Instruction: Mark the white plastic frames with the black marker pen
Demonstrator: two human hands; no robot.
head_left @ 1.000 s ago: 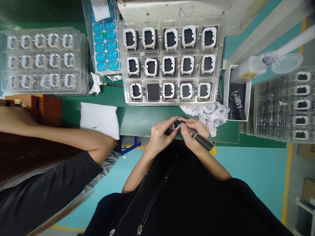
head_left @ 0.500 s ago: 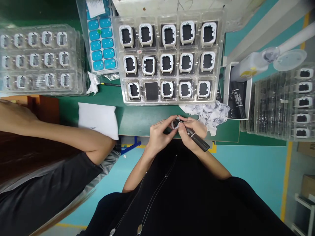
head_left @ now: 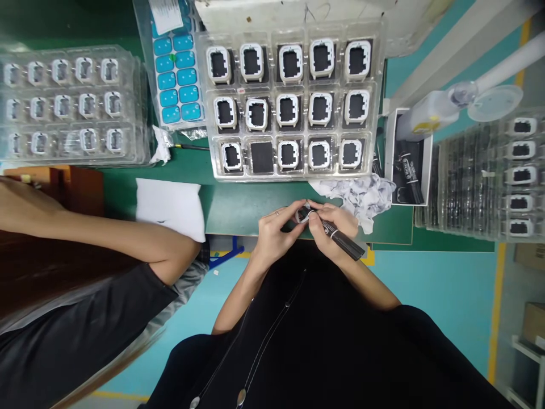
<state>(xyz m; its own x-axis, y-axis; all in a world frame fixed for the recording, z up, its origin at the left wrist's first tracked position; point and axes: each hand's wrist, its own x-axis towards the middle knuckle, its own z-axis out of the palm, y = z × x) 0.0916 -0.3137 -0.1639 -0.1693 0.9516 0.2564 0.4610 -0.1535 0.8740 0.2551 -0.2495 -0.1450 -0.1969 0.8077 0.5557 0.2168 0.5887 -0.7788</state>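
Between thumb and fingers, my left hand (head_left: 275,233) grips a small white square frame (head_left: 301,215), mostly covered by the fingers. My right hand (head_left: 330,230) is closed round a black marker pen (head_left: 346,243), whose front end points at the frame. The fingertips of both hands meet around the frame at the table's front edge. Just beyond them lies a clear plastic tray (head_left: 260,177) with rows of similar white frames (head_left: 289,154); one pocket (head_left: 261,157) in the front row holds no frame.
Crumpled white paper (head_left: 361,196) lies right of my hands, and a white box (head_left: 426,170) with markers and a bottle (head_left: 428,116) stands beyond it. A folded white cloth (head_left: 170,207) is at left, near a co-worker's arm (head_left: 128,236). More stacked trays (head_left: 138,113) flank the table.
My hands keep almost the same pose, with the marker still against or close to the frame. The view has shifted slightly.
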